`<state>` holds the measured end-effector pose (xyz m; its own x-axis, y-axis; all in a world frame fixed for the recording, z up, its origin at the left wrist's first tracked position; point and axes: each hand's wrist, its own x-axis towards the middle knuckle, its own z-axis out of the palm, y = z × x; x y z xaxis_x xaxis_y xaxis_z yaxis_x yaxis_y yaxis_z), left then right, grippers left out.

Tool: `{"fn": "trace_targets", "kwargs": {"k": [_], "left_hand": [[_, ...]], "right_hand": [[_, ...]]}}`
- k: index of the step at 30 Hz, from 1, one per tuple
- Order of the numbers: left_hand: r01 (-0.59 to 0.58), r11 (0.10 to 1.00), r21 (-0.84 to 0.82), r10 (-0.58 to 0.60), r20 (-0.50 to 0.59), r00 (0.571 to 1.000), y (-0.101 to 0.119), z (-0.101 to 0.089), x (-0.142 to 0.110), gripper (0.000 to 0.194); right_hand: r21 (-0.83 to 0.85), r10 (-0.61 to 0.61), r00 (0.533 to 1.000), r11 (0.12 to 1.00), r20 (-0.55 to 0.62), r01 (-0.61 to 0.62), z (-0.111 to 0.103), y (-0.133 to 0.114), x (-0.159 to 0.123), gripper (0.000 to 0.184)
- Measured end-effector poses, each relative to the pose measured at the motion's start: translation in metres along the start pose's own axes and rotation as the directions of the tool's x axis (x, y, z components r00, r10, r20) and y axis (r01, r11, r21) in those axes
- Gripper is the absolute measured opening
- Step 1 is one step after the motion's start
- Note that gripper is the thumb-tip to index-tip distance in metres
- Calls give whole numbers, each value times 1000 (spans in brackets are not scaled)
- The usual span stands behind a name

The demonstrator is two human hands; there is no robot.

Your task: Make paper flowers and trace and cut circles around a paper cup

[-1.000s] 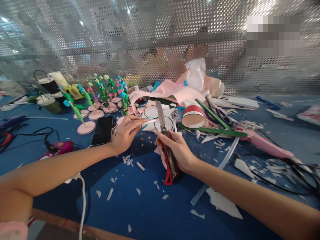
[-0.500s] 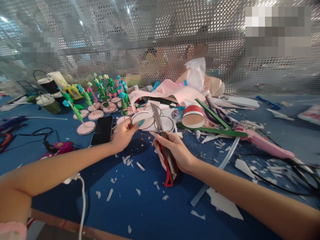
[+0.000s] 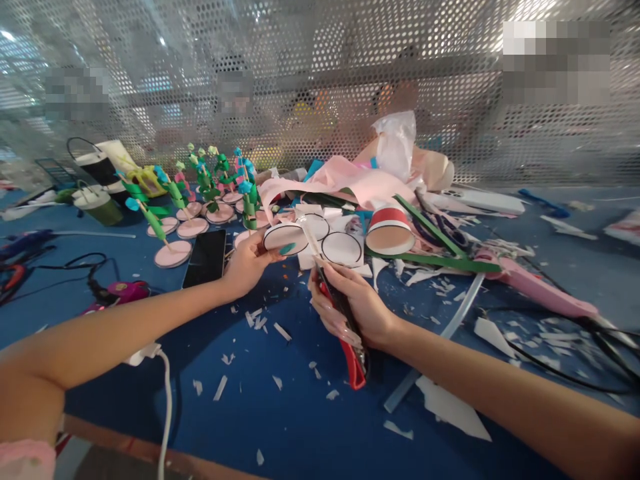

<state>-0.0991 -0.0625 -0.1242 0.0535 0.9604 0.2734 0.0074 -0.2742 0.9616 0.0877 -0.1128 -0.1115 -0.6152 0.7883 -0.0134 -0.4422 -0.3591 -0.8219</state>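
My left hand (image 3: pixel 250 267) pinches the left edge of a white round disc with a dark outline (image 3: pixel 283 238). Wrapped round the red-and-black handle of a utility knife (image 3: pixel 350 353) is my right hand (image 3: pixel 353 303). The knife's blade points up and away, its tip close to the right edge of the disc; whether it touches cannot be made out. Beyond lie white paper pieces with drawn black circles (image 3: pixel 342 249). A red-and-white paper cup (image 3: pixel 390 230) rests tipped over to the right of them.
Several pink discs (image 3: pixel 173 255) carry green and blue paper stems at the left. Near my left forearm are a phone (image 3: pixel 205 257) and a purple tool (image 3: pixel 120 293). On the right lie a pink glue gun (image 3: pixel 545 290), scissors (image 3: pixel 450 233) and cables. White scraps litter the blue table (image 3: pixel 240 413).
The knife has turned in my right hand, its blade now narrower to view and its handle end swung slightly right. The left hand still pinches the disc.
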Motion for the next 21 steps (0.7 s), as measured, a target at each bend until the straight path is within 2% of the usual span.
{"fn": "trace_targets", "kwargs": {"k": [7,16,21], "left_hand": [[15,1000,-9,-15,-3,1000,-1,0,0,36],[24,999,-30,-24,3,1000,0,-1,0,31],[-31,999,41,31,13,999,1,0,0,24]], "right_hand": [[12,5,1000,1000,8,-5,-1,-1,-1,23],[36,31,997,999,74,-33,-4,-1,0,21],[44,48,995,998,85,-52,-5,-1,0,22]]}}
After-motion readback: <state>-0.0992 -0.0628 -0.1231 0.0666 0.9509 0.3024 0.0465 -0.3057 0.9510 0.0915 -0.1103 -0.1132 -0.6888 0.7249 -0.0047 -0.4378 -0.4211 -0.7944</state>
